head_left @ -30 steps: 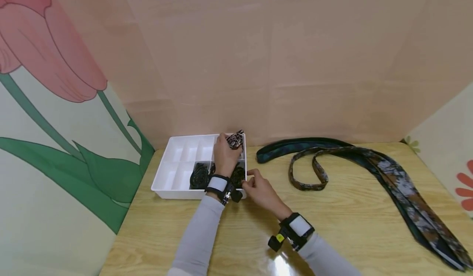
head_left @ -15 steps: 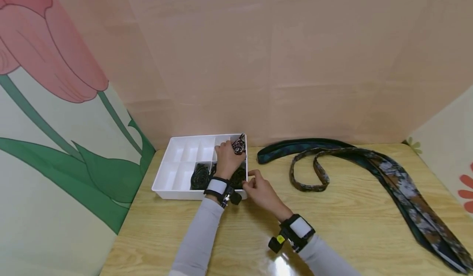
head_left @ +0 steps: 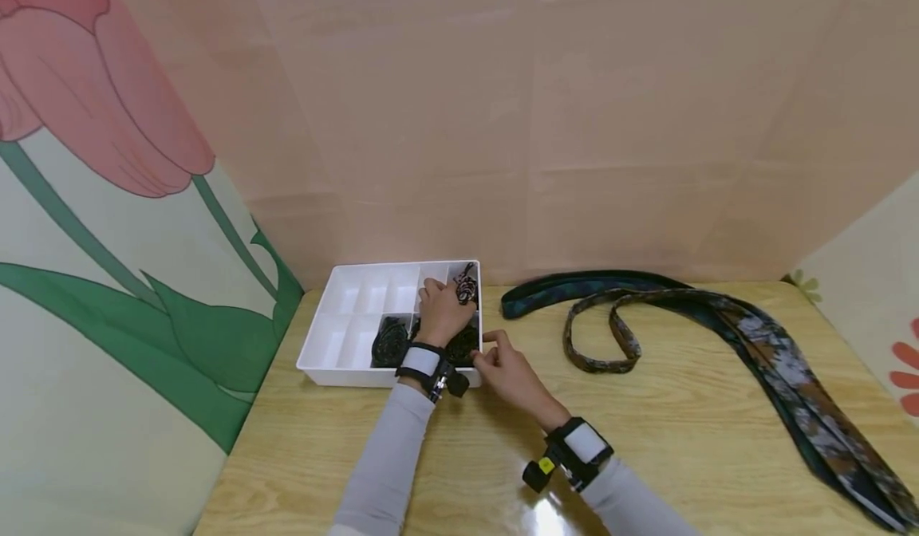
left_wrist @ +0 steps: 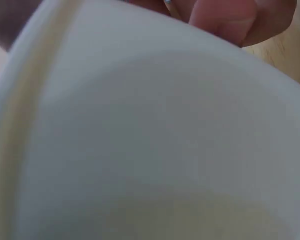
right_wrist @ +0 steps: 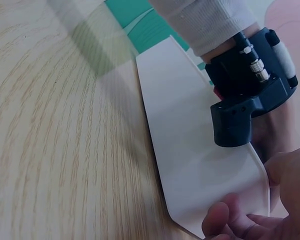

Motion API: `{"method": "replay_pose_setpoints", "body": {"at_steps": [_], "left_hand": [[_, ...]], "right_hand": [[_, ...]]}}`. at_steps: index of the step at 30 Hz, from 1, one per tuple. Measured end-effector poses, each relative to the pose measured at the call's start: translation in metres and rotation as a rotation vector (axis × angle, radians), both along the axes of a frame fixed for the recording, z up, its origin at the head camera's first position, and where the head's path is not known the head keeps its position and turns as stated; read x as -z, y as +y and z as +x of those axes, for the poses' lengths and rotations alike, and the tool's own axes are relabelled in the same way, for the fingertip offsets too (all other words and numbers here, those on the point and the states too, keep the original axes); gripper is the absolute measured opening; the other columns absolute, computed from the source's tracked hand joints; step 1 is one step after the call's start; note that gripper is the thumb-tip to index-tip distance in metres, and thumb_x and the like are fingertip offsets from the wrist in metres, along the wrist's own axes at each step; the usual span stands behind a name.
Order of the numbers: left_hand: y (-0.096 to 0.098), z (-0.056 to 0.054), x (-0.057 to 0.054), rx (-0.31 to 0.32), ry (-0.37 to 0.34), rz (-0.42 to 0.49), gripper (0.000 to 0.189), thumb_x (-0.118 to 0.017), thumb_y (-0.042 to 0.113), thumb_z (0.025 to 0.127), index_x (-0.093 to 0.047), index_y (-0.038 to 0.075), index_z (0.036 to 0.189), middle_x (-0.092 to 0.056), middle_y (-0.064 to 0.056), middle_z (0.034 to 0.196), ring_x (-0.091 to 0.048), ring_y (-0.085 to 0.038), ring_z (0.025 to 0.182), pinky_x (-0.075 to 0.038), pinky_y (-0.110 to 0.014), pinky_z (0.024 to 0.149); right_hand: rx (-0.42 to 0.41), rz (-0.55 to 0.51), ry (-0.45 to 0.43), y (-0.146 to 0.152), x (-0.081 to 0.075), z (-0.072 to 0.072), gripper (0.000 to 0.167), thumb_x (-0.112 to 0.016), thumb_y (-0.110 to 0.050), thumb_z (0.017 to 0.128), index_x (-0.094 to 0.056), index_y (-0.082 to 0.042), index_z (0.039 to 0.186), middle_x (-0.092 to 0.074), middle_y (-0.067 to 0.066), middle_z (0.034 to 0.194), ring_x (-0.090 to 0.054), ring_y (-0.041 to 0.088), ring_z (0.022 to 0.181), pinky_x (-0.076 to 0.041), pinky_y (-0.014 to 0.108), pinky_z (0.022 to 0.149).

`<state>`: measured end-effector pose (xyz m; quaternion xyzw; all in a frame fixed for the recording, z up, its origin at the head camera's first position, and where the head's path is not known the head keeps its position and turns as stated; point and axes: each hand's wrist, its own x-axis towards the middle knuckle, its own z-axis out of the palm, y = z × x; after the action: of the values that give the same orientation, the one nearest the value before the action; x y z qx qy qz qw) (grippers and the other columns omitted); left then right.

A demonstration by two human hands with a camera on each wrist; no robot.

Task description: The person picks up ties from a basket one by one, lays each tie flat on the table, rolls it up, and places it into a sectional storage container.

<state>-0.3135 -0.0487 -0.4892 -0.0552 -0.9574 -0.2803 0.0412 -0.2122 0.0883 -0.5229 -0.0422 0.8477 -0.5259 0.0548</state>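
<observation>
A rolled-up patterned necktie (head_left: 467,285) sits at the far right compartment of a white divided box (head_left: 333,376). My left hand (head_left: 443,317) reaches over the box and holds this roll by its near side, partly hiding it. The right hand (head_left: 513,372) grips the box's near right corner; in the right wrist view its fingers (right_wrist: 217,217) lie against the white front wall. Dark rolls (head_left: 390,343) fill near compartments, some partly covered by the left hand and wrist. The left wrist view is mostly the blurred white box wall (left_wrist: 165,125), with fingertips (left_wrist: 230,22) at its upper edge.
Right of the box, a dark green necktie (head_left: 553,291) and a brown-grey floral necktie (head_left: 775,344) lie lengthwise on the wooden table (head_left: 502,472). A plain pinkish backdrop (head_left: 531,121) hangs at the table's back edge, and a flower-printed panel stands at the left.
The rolled necktie has gone down and slightly right into the far right compartment, with the left hand lowering alongside it. The right hand stays at the box corner.
</observation>
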Motion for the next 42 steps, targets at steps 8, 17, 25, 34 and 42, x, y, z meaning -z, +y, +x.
{"method": "replay_pose_setpoints", "body": {"at_steps": [8, 17, 25, 34, 42], "left_hand": [[-0.009, 0.003, 0.001, 0.022, 0.004, 0.111, 0.059, -0.073, 0.030, 0.095, -0.062, -0.001, 0.143, -0.046, -0.026, 0.131, -0.045, -0.042, 0.121, -0.047, -0.052, 0.100], [-0.025, 0.029, -0.011, 0.110, -0.016, 0.164, 0.059, -0.070, 0.025, 0.102, -0.054, -0.001, 0.152, -0.044, -0.025, 0.144, -0.042, -0.041, 0.135, -0.049, -0.053, 0.107], [-0.031, 0.075, -0.026, 0.219, 0.091, 0.181, 0.032, -0.069, 0.017, 0.102, -0.072, 0.005, 0.131, -0.061, -0.017, 0.133, -0.056, -0.037, 0.127, -0.054, -0.049, 0.097], [-0.028, 0.126, -0.009, 0.424, 0.059, 0.326, 0.016, -0.066, 0.009, 0.104, -0.076, 0.008, 0.116, -0.070, -0.003, 0.112, -0.068, -0.010, 0.096, -0.059, -0.022, 0.083], [-0.009, 0.145, 0.036, 0.627, -0.062, 0.317, 0.054, -0.076, 0.008, 0.096, -0.059, 0.011, 0.148, -0.057, -0.009, 0.137, -0.066, -0.004, 0.097, -0.056, -0.015, 0.082]], "right_hand": [[-0.051, 0.076, -0.003, 0.018, -0.005, 0.010, 0.046, -0.055, -0.037, 0.112, -0.055, -0.003, 0.143, -0.070, 0.014, 0.091, -0.061, 0.022, 0.070, -0.047, 0.031, 0.060], [0.003, 0.348, 0.203, 0.076, -0.010, 0.032, 0.034, -0.066, -0.025, 0.107, -0.066, -0.003, 0.132, -0.069, 0.006, 0.101, -0.060, 0.014, 0.077, -0.050, 0.029, 0.065], [0.174, 0.592, 0.508, 0.130, 0.000, 0.038, 0.031, -0.081, -0.010, 0.090, -0.072, 0.003, 0.117, -0.069, 0.025, 0.115, -0.054, 0.046, 0.108, -0.046, 0.060, 0.093], [0.102, 0.759, 0.554, 0.144, 0.019, 0.047, 0.021, -0.086, -0.003, 0.081, -0.080, -0.006, 0.102, -0.077, 0.011, 0.091, -0.062, 0.034, 0.080, -0.048, 0.054, 0.071], [-0.126, 0.548, 0.408, 0.104, 0.005, 0.063, 0.025, -0.079, -0.004, 0.091, -0.076, -0.002, 0.116, -0.077, 0.013, 0.114, -0.070, 0.033, 0.101, -0.059, 0.051, 0.087]]}}
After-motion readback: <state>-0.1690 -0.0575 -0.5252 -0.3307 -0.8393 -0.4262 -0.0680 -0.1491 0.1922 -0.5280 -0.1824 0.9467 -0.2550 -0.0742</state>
